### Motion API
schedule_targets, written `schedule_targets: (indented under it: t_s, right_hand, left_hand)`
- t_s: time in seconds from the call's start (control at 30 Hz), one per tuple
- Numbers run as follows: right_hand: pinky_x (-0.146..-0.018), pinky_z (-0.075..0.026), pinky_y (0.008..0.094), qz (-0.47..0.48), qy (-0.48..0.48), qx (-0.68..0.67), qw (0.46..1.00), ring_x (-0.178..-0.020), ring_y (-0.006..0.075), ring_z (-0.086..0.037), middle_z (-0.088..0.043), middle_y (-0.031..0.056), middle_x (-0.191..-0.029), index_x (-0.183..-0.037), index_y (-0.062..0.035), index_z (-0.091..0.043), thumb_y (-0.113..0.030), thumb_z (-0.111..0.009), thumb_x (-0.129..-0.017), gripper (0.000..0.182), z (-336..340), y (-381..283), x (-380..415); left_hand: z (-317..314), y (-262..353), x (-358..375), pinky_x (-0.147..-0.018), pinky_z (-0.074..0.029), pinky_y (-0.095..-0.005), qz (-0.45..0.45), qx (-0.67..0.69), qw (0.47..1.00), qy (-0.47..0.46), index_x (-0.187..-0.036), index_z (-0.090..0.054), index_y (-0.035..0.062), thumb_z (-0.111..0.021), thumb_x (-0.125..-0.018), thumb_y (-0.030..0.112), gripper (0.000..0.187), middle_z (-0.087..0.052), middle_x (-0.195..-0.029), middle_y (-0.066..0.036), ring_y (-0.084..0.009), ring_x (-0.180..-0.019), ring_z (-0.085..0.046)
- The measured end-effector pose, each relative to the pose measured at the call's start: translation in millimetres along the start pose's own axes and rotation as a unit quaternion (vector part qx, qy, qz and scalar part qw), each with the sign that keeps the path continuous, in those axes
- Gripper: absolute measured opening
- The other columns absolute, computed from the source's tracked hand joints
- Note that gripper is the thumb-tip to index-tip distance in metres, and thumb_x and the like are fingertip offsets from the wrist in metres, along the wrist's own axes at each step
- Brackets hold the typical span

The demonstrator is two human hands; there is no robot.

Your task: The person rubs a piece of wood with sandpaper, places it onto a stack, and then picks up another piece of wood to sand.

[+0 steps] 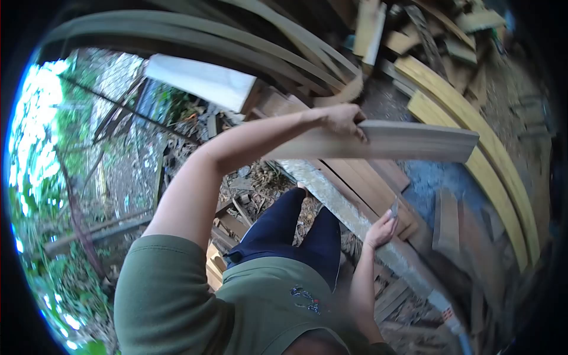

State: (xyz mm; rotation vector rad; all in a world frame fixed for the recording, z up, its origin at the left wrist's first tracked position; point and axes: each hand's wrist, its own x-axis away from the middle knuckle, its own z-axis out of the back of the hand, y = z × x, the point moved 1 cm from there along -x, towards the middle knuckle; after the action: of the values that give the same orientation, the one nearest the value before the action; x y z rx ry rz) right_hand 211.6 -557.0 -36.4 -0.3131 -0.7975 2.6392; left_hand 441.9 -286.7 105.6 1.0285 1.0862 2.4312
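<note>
My left hand (pixel 345 123) reaches across in front of me, its fingers closed over the upper edge of a long wooden board (pixel 420 141). The board lies crosswise above a stack of reddish-brown planks (pixel 361 183). Lower right, my right hand (pixel 381 229) is closed around a small, thin, greyish object (pixel 394 207) whose kind I cannot make out. That hand is beside the planks, above a pale, rough-topped beam (pixel 331 198) running diagonally in front of my legs.
Two curved yellow wood pieces (pixel 503 183) lie at right. A thick white-faced timber (pixel 201 80) is at upper left, below long curved boards (pixel 177 26). Wood offcuts (pixel 461 35) are piled at upper right. Plants (pixel 65 278) and rubble cover the left ground.
</note>
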Motion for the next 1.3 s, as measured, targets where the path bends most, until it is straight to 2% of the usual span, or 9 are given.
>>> schedule_targets:
  t_s: [0.23,0.37,0.6,0.9,0.93,1.0,1.13,1.23,1.3]
  right_hand:
    - [-0.087,-0.044,0.0448,-0.083,-0.047,-0.141,0.985,-0.1,0.038,-0.058,-0.061,0.0206,-0.11,-0.115,0.0046,-0.057,-0.019,-0.047,-0.097,0.031,1.0,-8.6,-13.6]
    - [-0.099,-0.038,0.0438,0.265,-0.075,-0.147,0.95,-0.114,0.0323,-0.053,-0.057,0.0156,-0.125,-0.124,-0.0019,-0.057,-0.004,-0.052,-0.09,0.035,-0.1,-106.0,-20.5]
    - [-0.108,-0.029,0.0511,0.473,-0.209,-0.063,0.853,-0.128,0.0288,-0.042,-0.047,0.0022,-0.139,-0.132,-0.0209,-0.052,-0.007,-0.061,-0.079,0.056,-86.8,-221.6,6.7]
    - [-0.111,-0.028,0.0471,0.493,-0.208,0.025,0.845,-0.132,0.0316,-0.039,-0.046,0.004,-0.141,-0.135,-0.0177,-0.049,-0.002,-0.059,-0.079,0.059,-127.1,-231.4,17.5]
    - [-0.111,-0.028,0.0469,0.49,-0.207,0.035,0.846,-0.132,0.0307,-0.04,-0.046,0.0037,-0.141,-0.135,-0.0175,-0.05,-0.004,-0.06,-0.079,0.058,-128.6,-231.3,17.6]
    - [-0.11,-0.03,0.0466,0.493,-0.197,0.042,0.846,-0.131,0.0303,-0.041,-0.046,0.0036,-0.141,-0.134,-0.0172,-0.05,-0.005,-0.061,-0.079,0.057,-131.6,-230.8,16.9]
    - [-0.11,-0.03,0.0473,0.476,-0.21,0.034,0.853,-0.131,0.0329,-0.04,-0.046,0.0044,-0.141,-0.136,-0.0179,-0.048,-0.001,-0.059,-0.079,0.061,-132.6,-232.8,18.3]
    - [-0.11,-0.03,0.0476,0.484,-0.198,0.051,0.851,-0.13,0.0333,-0.041,-0.046,0.0045,-0.141,-0.136,-0.018,-0.048,-0.001,-0.059,-0.079,0.061,-131.9,-236.0,19.7]
    - [-0.11,-0.03,0.0477,0.48,-0.199,0.056,0.852,-0.131,0.0333,-0.04,-0.045,0.0044,-0.142,-0.136,-0.0179,-0.048,-0.001,-0.059,-0.079,0.061,-130.4,-236.4,22.6]
  left_hand:
    - [-42.3,-87.8,128.3,-0.088,-0.046,-0.0291,0.126,0.184,0.974,0.027,-0.12,-0.061,0.0032,-0.074,-0.079,0.04,0.056,-0.067,-0.105,-0.009,-0.0148,-0.097,-0.06]
    - [-66.2,-152.4,185.0,-0.086,-0.046,-0.0288,0.177,0.256,0.948,0.06,-0.12,-0.06,0.0029,-0.076,-0.077,0.039,0.058,-0.066,-0.101,-0.005,-0.0125,-0.094,-0.058]
    - [-83.2,-214.4,232.1,-0.085,-0.047,-0.0295,0.187,0.412,0.889,0.068,-0.115,-0.063,0.0031,-0.077,-0.077,0.037,0.053,-0.067,-0.101,-0.005,-0.0126,-0.093,-0.06]
    - [-89.3,-248.2,238.3,-0.082,-0.048,-0.0335,0.195,0.205,0.955,0.093,-0.113,-0.062,0.0021,-0.069,-0.075,0.058,0.068,-0.067,-0.098,-0.013,-0.0228,-0.093,-0.062]
    - [-92.1,-243.3,251.3,-0.086,-0.046,-0.0361,0.195,0.152,0.948,0.201,-0.114,-0.062,0.0053,-0.069,-0.075,0.058,0.065,-0.067,-0.101,-0.013,-0.025,-0.095,-0.062]
    - [-113.4,-236.3,285.9,-0.097,-0.037,-0.046,0.206,-0.062,0.878,0.427,-0.119,-0.06,0.0149,-0.07,-0.074,0.053,0.059,-0.062,-0.117,-0.01,-0.0291,-0.109,-0.057]
    - [-150.1,-205.3,373.2,-0.107,-0.026,-0.0478,0.441,-0.072,0.663,0.601,-0.135,-0.046,0.0149,-0.075,-0.072,0.05,0.078,-0.039,-0.14,-0.02,-0.0338,-0.129,-0.037]
    - [-183.9,-195.2,396.0,-0.109,-0.025,-0.0476,0.404,0.038,0.583,0.704,-0.14,-0.034,0.0069,-0.074,-0.075,0.045,0.086,-0.032,-0.144,-0.018,-0.0343,-0.132,-0.033]
    - [-222.0,-206.4,388.4,-0.109,-0.026,-0.042,0.426,0.33,0.5,0.678,-0.14,-0.033,0.005,-0.076,-0.075,0.042,0.086,-0.035,-0.141,-0.016,-0.0288,-0.133,-0.031]
